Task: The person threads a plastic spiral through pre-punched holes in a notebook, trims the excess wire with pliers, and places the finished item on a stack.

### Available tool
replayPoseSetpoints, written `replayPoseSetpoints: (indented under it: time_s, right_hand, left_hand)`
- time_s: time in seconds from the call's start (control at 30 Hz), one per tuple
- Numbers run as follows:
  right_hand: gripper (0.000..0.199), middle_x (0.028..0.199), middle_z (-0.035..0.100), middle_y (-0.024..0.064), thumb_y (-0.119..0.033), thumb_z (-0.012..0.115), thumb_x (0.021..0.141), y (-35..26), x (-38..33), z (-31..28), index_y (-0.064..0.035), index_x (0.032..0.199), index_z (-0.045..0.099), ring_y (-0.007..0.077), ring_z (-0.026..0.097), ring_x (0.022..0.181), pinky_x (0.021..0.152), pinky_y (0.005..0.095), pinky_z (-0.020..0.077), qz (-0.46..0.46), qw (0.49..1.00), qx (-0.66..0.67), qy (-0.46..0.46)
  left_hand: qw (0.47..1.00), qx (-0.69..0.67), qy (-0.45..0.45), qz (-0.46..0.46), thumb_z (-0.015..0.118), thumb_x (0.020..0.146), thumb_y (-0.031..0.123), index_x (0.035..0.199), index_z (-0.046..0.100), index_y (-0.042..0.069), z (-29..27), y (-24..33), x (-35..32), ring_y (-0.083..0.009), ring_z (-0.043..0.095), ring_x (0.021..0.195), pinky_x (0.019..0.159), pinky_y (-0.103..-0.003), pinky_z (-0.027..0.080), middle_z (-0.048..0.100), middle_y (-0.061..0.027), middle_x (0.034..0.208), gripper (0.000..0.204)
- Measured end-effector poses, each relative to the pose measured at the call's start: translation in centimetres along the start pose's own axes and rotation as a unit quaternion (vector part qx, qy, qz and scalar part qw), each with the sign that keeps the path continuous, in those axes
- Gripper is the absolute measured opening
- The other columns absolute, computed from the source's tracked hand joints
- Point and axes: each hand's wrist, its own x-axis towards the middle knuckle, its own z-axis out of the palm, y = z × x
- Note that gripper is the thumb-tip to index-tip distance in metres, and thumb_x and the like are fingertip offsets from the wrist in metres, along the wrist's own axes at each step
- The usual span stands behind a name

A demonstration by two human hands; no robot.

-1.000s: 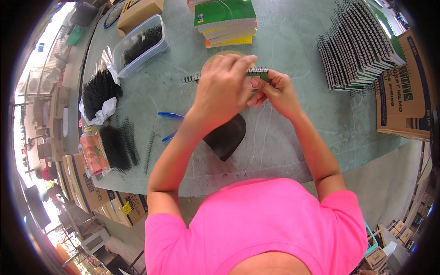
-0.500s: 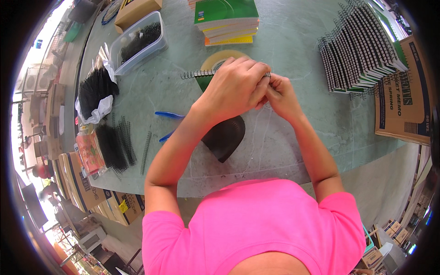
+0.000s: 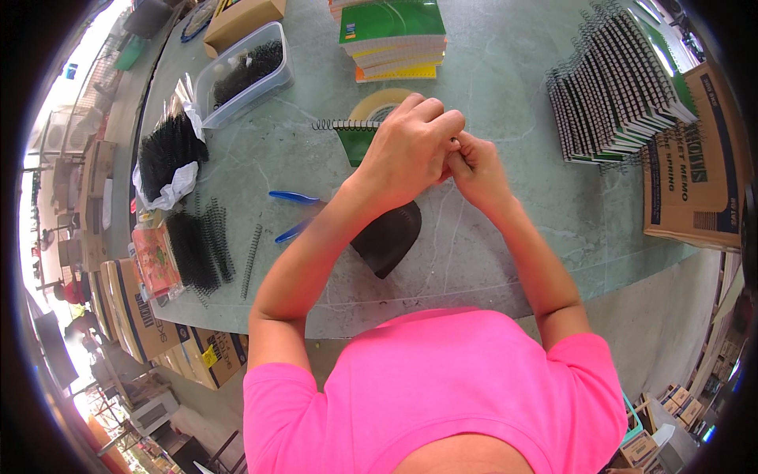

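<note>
My left hand (image 3: 407, 154) is closed over a small notebook (image 3: 357, 148) with a green cover. A dark spiral wire (image 3: 328, 125) runs along the notebook's far edge and sticks out past its left corner. My right hand (image 3: 478, 167) meets the left one at the notebook's right end, thumb and fingers pinched together. The hands hide whatever lies between those fingertips. A roll of clear tape (image 3: 363, 107) lies just beyond the notebook. Below my left forearm are a tool's blue handles (image 3: 292, 196) and a dark, rounded object (image 3: 391, 241) whose kind I cannot tell.
A stack of green-covered books (image 3: 392, 24) stands at the far middle. Spiral-bound notebooks (image 3: 616, 95) are piled at the right beside a cardboard box (image 3: 691, 170). On the left are a clear plastic tub (image 3: 276, 75), bundled black spirals (image 3: 170, 158) and loose spirals (image 3: 193, 253).
My right hand has shifted slightly left and nearer to me, its fingertips now tucked closer against the left hand. A little more of the green cover shows left of my left hand.
</note>
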Motion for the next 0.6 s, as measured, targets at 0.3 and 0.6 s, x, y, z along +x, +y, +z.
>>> replayPoseSetpoints:
  time_s: [0.3, 0.6]
  right_hand:
    - [0.036, 0.091, 0.064, 0.0092, -0.018, 0.069, 0.081, -1.7, -0.3, -3.4, -0.0053, 0.113, 0.059, 0.0154, 0.063, 0.074, 0.061, 0.03, 0.0511, -0.155, 0.93, -0.305, 0.134]
    - [0.056, 0.11, 0.061, 0.0091, -0.024, 0.075, 0.074, -6.5, -0.9, -3.4, -0.0087, 0.122, 0.051, 0.0167, 0.059, 0.095, 0.079, 0.0303, 0.0496, -0.178, 0.942, -0.269, 0.095]
  left_hand:
    - [0.972, 0.139, -0.093, -0.162, 0.064, 0.076, 0.008, 0.096, 0.06, 0.004, -4.6, -0.3, -3.1, -0.0337, 0.059, 0.084, 0.07, -0.04, 0.047, 0.062, -0.0165, 0.091, 0.021]
    - [0.976, -0.057, -0.054, -0.203, 0.058, 0.085, 0.013, 0.096, 0.054, 0.0, -3.2, 4.0, -2.8, -0.0285, 0.062, 0.079, 0.071, -0.039, 0.049, 0.061, -0.0134, 0.084, 0.017]
